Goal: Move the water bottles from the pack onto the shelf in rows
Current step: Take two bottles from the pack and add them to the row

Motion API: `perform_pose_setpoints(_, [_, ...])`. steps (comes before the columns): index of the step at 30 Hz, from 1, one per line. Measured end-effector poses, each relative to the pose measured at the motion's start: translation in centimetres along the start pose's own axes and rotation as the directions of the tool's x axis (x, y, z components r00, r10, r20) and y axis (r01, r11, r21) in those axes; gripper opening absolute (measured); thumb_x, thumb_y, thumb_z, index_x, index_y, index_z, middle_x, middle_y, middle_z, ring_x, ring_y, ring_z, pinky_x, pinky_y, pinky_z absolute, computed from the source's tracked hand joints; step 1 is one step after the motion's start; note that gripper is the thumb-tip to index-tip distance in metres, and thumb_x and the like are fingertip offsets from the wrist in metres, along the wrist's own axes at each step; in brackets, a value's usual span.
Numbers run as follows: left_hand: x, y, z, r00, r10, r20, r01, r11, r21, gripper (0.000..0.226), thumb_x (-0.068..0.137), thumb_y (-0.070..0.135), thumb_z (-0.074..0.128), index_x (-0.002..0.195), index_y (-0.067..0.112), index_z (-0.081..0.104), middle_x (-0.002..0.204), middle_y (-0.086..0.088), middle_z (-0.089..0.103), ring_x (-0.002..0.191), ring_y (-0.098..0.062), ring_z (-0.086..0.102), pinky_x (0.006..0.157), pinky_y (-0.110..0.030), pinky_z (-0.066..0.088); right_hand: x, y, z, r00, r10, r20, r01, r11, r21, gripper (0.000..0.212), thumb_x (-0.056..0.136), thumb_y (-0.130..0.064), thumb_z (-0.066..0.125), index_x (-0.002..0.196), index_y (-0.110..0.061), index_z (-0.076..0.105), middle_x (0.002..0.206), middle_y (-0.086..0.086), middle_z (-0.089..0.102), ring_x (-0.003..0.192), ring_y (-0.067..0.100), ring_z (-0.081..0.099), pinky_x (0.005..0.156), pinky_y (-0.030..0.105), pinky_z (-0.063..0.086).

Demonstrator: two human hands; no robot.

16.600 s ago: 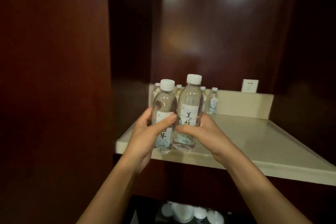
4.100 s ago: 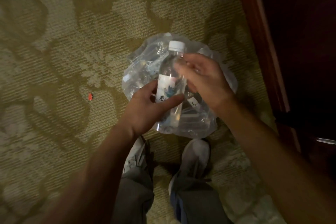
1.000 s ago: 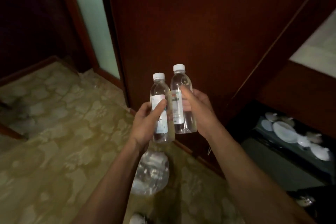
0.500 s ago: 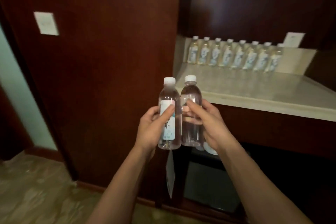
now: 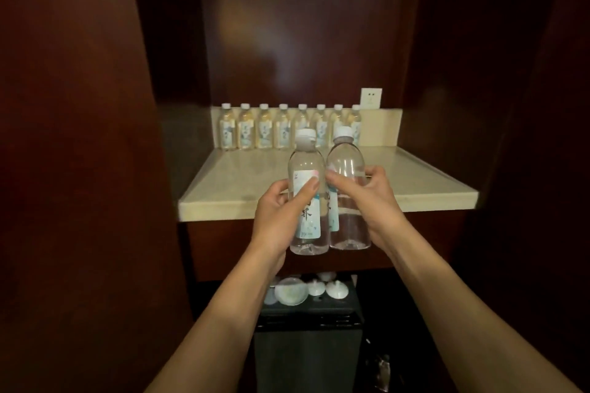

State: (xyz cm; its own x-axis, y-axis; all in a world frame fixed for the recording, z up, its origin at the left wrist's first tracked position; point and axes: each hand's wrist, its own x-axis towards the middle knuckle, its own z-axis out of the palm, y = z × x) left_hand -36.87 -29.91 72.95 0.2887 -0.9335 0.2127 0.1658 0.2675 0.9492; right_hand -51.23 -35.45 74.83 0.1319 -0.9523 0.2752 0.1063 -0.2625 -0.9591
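Eight bottles (image 5: pixel 289 128) already lined the shelf (image 5: pixel 223 185) back, and your left hand (image 5: pixel 281 217) and right hand (image 5: pixel 367 198) each curled fingers round another bottle, unplaced.

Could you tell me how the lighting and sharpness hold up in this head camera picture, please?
Head view: dim, warm light; soft glare patches on the glossy wood back panel; the shelf is the brightest area. The two held bottles and both hands are fairly sharp; the back row of bottles is soft, labels unreadable. The dishes below are blurred, and the wide lens bends the side panels.
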Motion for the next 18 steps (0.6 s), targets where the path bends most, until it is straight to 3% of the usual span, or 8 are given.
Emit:
perform_pose_setpoints(3, [3.1,-0.4,2.0,0.999,0.007,0.038,-0.008,1.000,0.015,0.041,0.084,0.036,0.078,0.119,0.017,0.065,0.094,-0.001,0.080,0.082,-0.013,0.077,0.056,-0.016,0.055,2.8,0.4,-2.6,0.997,-0.074,0.005,0.074,0.997,-0.019,0.041,0.077,-0.028,0.083,0.109,-0.013,0.063,0.099,0.004,0.076,0.088,0.009,0.075,0.075,0.024,0.057])
perform_pose_setpoints(6, [6.9,-1.4,3.8,0.997,0.018,0.075,-0.022,0.998,0.061,0.041,0.083,0.035,0.079,0.118,0.021,0.064,0.096,0.001,0.080,0.084,-0.011,0.077,0.057,-0.016,0.055,6.0,1.8,-4.9,0.996,-0.046,0.078,0.046,0.999,-0.001,0.040,0.083,-0.027,0.076,0.118,-0.015,0.064,0.106,0.002,0.077,0.097,0.017,0.074,0.080,0.032,0.058])
perform_pose_setpoints(9, [10.8,-3.8,6.0,0.991,-0.006,0.132,-0.004,0.997,0.078,0.040,0.083,0.037,0.078,0.117,0.022,0.064,0.096,0.002,0.080,0.085,-0.011,0.077,0.060,-0.019,0.057,9.5,3.8,-7.0,0.999,0.029,0.046,-0.029,1.000,0.008,0.049,0.088,-0.034,0.072,0.129,-0.013,0.055,0.115,0.005,0.073,0.101,0.020,0.074,0.081,0.036,0.060])
perform_pose_setpoints(12, [15.0,-6.4,8.8,0.981,-0.017,0.193,0.004,0.998,0.065,0.040,0.084,0.035,0.078,0.118,0.023,0.063,0.096,0.004,0.079,0.086,-0.011,0.077,0.062,-0.020,0.058,13.6,5.1,-9.0,0.999,0.008,-0.039,-0.008,1.000,-0.008,0.070,0.074,-0.043,0.082,0.131,-0.014,0.052,0.105,-0.001,0.076,0.093,0.015,0.075,0.067,0.025,0.060])
perform_pose_setpoints(14, [18.3,-7.5,10.9,0.975,-0.019,0.222,0.009,0.999,0.049,0.040,0.083,0.032,0.079,0.119,0.022,0.063,0.096,0.003,0.079,0.086,-0.012,0.077,0.063,-0.022,0.059,16.7,5.7,-10.3,0.991,-0.039,-0.125,0.037,0.999,-0.019,0.080,0.063,-0.044,0.087,0.128,-0.019,0.049,0.107,0.001,0.074,0.094,0.015,0.075,0.071,0.026,0.060])
perform_pose_setpoints(16, [21.6,-8.5,12.8,0.974,-0.022,0.228,0.012,0.999,0.042,0.041,0.082,0.031,0.079,0.119,0.019,0.063,0.095,0.001,0.079,0.085,-0.015,0.077,0.068,-0.031,0.062,20.0,6.4,-11.7,0.980,-0.078,-0.184,0.069,0.996,-0.057,0.078,0.058,-0.046,0.088,0.119,-0.028,0.042,0.110,0.001,0.067,0.095,0.012,0.073,0.077,0.028,0.060])
perform_pose_setpoints(18, [24.8,-9.4,14.5,0.973,-0.026,0.229,0.011,0.998,0.066,0.044,0.081,0.033,0.080,0.119,0.020,0.063,0.095,0.002,0.079,0.085,-0.015,0.077,0.077,-0.038,0.062,22.7,7.1,-12.9,0.971,-0.111,-0.213,0.097,0.993,-0.074,0.072,0.058,-0.046,0.088,0.109,-0.030,0.039,0.108,0.001,0.064,0.088,0.006,0.073,0.070,0.022,0.059])
